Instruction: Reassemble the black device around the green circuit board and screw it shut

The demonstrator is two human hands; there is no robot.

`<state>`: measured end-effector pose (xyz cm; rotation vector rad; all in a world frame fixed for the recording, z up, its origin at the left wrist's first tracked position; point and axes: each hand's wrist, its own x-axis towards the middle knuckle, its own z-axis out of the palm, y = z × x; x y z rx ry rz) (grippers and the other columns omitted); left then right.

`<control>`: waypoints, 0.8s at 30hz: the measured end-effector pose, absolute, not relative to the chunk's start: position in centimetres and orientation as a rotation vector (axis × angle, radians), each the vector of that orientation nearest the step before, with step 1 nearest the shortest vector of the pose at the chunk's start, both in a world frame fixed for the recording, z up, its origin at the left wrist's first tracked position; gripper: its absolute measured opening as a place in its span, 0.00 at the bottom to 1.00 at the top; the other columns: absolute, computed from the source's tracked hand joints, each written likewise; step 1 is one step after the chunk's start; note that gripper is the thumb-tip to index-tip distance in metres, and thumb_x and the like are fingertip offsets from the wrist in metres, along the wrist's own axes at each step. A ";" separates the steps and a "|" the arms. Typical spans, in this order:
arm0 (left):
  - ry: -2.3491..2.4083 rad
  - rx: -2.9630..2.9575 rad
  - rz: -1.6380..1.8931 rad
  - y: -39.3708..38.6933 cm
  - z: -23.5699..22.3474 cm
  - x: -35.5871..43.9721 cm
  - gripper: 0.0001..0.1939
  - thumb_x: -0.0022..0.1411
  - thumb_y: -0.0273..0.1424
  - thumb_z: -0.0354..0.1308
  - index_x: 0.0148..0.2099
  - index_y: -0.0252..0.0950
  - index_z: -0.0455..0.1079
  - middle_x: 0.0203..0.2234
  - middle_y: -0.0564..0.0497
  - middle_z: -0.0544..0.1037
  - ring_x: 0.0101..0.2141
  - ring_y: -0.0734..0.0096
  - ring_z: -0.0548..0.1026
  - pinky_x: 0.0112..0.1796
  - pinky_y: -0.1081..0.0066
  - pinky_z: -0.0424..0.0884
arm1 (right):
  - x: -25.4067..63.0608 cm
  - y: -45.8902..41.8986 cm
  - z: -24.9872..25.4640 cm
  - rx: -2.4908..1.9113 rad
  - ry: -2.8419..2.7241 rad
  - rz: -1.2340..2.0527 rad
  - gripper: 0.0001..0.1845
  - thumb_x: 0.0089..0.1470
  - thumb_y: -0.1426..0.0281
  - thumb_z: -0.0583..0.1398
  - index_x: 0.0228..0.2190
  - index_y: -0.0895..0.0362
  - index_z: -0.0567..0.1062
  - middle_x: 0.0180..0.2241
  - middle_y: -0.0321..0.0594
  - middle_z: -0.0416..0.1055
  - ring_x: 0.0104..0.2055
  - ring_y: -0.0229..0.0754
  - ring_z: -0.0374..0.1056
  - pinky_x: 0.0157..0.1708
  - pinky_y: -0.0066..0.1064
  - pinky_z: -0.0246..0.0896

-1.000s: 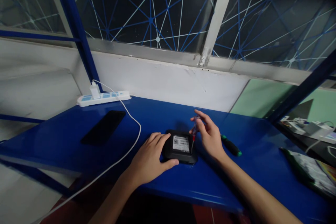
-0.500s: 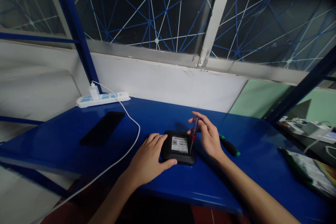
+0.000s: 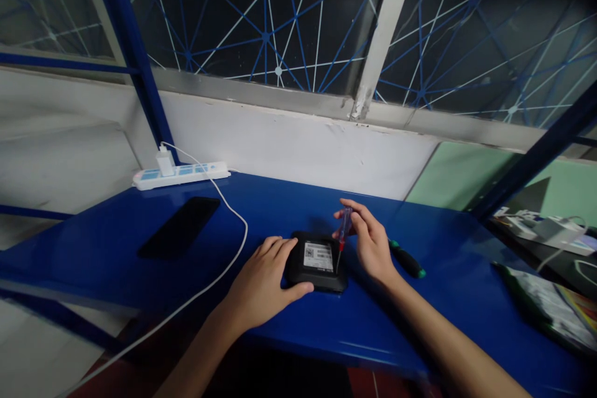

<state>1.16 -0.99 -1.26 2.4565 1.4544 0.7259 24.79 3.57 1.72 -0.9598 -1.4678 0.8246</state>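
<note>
A small black boxy device [image 3: 303, 277] lies flat on the blue table, with a white printed label [image 3: 318, 256] facing up. My left hand [image 3: 265, 283] grips its left side, fingers at the far left corner and thumb along the near edge. In my right hand [image 3: 370, 239] is a screwdriver [image 3: 345, 227] with a clear purplish handle and a red collar. It stands nearly upright, its tip at the right side of the device's top face; whether it sits in a screw is too small to tell. A second screwdriver [image 3: 407, 259], green and black, lies just right of my right hand.
At the left lie a black phone [image 3: 180, 228] and a white power strip [image 3: 181, 175] with a plugged-in charger. Its white cable [image 3: 240, 249] runs across the blue table [image 3: 280, 196]. A shiny packet [image 3: 550, 305] lies at the right. Blue frame posts [image 3: 149, 99] stand behind.
The screwdriver's handle has tilted very slightly left within my right fingers. Both hands and the device stay almost in place; the view has shifted a little.
</note>
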 end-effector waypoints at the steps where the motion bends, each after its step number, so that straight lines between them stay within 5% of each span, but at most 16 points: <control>1: 1.454 2.455 0.725 -1.0 -1.3 1.1 0.36 0.61 0.47 0.64 0.65 0.37 0.62 0.59 0.38 0.72 0.60 0.44 0.68 0.57 0.45 0.68 | 24.7 3.5 1.8 -0.964 -1.465 0.835 0.20 0.67 0.55 0.53 0.53 0.51 0.72 0.41 0.40 0.75 0.27 0.38 0.74 0.28 0.34 0.72; 9: 1.444 2.459 0.728 -1.1 -1.5 1.2 0.37 0.61 0.47 0.64 0.66 0.37 0.60 0.60 0.38 0.70 0.61 0.44 0.67 0.57 0.46 0.68 | 24.5 3.8 1.3 -1.029 -1.511 0.638 0.19 0.60 0.59 0.63 0.50 0.50 0.73 0.34 0.33 0.69 0.26 0.35 0.67 0.28 0.30 0.67; 15: 1.400 2.449 0.791 -1.0 -1.3 1.1 0.37 0.60 0.47 0.64 0.66 0.39 0.61 0.59 0.40 0.71 0.60 0.44 0.68 0.56 0.46 0.69 | 24.7 3.6 1.8 -0.991 -1.466 0.760 0.19 0.66 0.57 0.55 0.52 0.52 0.73 0.39 0.38 0.75 0.26 0.37 0.71 0.32 0.35 0.72; 24: 1.435 2.437 0.734 -1.1 -1.4 1.2 0.36 0.62 0.48 0.63 0.66 0.37 0.61 0.60 0.39 0.71 0.61 0.44 0.67 0.57 0.46 0.69 | 25.4 4.7 0.9 -1.067 -1.527 0.568 0.18 0.63 0.59 0.60 0.52 0.51 0.74 0.37 0.36 0.71 0.27 0.35 0.67 0.29 0.31 0.65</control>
